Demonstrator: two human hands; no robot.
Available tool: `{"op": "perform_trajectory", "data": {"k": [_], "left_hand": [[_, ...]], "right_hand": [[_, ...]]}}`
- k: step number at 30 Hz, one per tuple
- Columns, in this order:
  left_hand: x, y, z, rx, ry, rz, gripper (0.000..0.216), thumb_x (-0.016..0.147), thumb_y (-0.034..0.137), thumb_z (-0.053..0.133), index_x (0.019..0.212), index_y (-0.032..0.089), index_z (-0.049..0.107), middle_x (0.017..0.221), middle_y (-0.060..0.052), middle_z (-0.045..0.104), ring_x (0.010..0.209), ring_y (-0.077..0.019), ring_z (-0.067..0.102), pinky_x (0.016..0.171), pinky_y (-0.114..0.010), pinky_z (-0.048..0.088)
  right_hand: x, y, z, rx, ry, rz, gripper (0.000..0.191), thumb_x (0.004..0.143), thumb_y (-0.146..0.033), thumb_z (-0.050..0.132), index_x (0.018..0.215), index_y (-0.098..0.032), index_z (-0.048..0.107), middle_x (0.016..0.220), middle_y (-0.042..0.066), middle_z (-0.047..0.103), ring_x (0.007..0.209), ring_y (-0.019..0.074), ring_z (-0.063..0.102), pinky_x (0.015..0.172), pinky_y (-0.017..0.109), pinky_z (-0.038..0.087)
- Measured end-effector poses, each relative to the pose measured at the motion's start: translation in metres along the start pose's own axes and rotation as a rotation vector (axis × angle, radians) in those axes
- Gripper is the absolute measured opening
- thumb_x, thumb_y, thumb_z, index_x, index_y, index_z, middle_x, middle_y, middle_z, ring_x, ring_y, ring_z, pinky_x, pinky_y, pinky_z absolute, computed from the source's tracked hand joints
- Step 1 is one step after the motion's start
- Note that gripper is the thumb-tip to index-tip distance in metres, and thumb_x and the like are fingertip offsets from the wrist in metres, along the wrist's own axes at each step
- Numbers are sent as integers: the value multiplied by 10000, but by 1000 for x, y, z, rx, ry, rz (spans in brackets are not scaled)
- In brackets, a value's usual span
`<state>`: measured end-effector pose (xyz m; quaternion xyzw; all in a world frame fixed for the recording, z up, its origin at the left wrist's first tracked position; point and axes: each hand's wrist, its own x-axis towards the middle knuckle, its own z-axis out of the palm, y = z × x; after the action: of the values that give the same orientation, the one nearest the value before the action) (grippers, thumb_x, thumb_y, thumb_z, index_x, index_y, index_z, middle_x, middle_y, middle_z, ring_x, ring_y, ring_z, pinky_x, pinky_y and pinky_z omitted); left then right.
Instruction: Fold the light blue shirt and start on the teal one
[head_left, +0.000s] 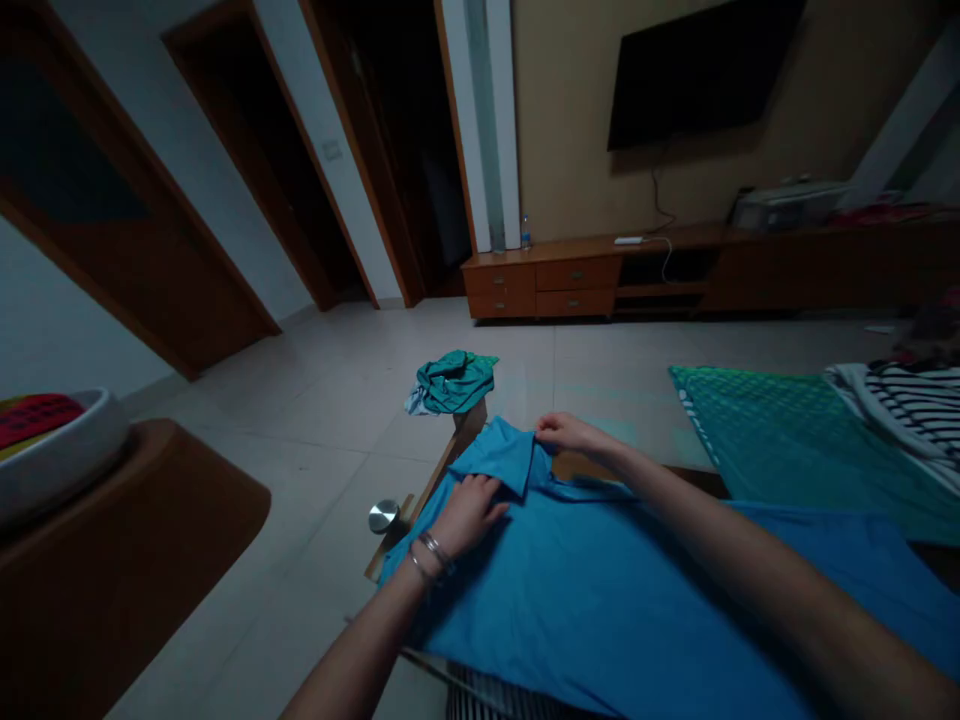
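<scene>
A blue shirt (592,580) lies spread over a low glass-topped table, with a part at its far left folded over into a flap (495,455). My left hand (469,515), with bracelets at the wrist, rests on the cloth at the flap's near edge, its fingertips touching the fold and its thumb apart. Just beyond and to the right, my right hand (566,432) pinches the shirt at the far edge of the folded part. Its fingertips are closed on the cloth.
A crumpled green garment (454,382) sits at the table's far left corner. To the right lie a green cloth (795,440) and a striped garment (915,400). A silver round knob (383,516) juts out at left. A white bowl (67,450) stands on a brown surface (150,540).
</scene>
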<state>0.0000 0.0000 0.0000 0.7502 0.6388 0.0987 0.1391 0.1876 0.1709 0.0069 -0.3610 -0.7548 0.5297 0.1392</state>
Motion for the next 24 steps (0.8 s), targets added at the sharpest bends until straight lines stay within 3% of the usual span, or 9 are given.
{"op": "perform_trajectory", "data": {"k": [5, 7, 10, 14, 17, 20, 24], "left_hand": [[51, -32, -25, 46, 53, -28, 420, 870, 311, 517, 1266, 172, 517, 1140, -114, 607, 1044, -229, 565, 919, -329, 429], [65, -45, -28, 73, 50, -58, 429, 836, 261, 548, 1252, 160, 529, 1117, -112, 604, 1019, -223, 568, 896, -317, 437], [73, -54, -30, 96, 68, -59, 421, 787, 123, 523, 1203, 169, 569, 1141, -101, 583, 1068, -216, 528, 930, -325, 412], [71, -46, -26, 117, -2, 190, 505, 713, 47, 551, 1169, 258, 605, 1241, -62, 526, 1150, -227, 451, 967, -364, 362], [71, -38, -19, 85, -92, 320, 330, 741, 155, 636, 1044, 285, 664, 1230, -41, 534, 1166, -242, 433, 976, -386, 328], [81, -39, -14, -61, -36, 218, 109, 779, 266, 648, 871, 222, 686, 1068, -37, 607, 1058, -218, 495, 935, -342, 347], [107, -54, -12, -275, 166, -67, 197, 832, 329, 563, 819, 145, 633, 820, -17, 606, 804, -154, 537, 745, -248, 403]], "right_hand": [[25, 25, -8, 50, 35, 85, 337, 882, -399, 451, 720, -123, 555, 522, -33, 458, 475, 74, 426, 491, 185, 378], [27, 35, -7, 49, 60, 77, 378, 896, -444, 433, 807, -111, 589, 577, -16, 508, 507, 76, 450, 497, 182, 391], [26, 45, -6, 36, 66, 39, 360, 845, -413, 544, 1010, -101, 614, 760, 35, 610, 615, 96, 528, 533, 184, 417], [27, 51, -9, -2, 46, -13, 503, 627, -193, 734, 1109, -107, 622, 971, 76, 651, 791, 143, 595, 661, 212, 460], [28, 52, -9, -100, 22, -71, 497, 541, -72, 719, 1032, -135, 674, 984, 46, 672, 870, 161, 601, 747, 218, 454], [28, 52, -8, -265, 43, -99, 436, 610, -63, 660, 1036, -153, 685, 982, 33, 684, 852, 155, 607, 720, 210, 445], [26, 50, -7, -356, 113, -37, 316, 711, -120, 618, 1017, -139, 695, 928, 48, 693, 804, 153, 611, 661, 205, 423]]}}
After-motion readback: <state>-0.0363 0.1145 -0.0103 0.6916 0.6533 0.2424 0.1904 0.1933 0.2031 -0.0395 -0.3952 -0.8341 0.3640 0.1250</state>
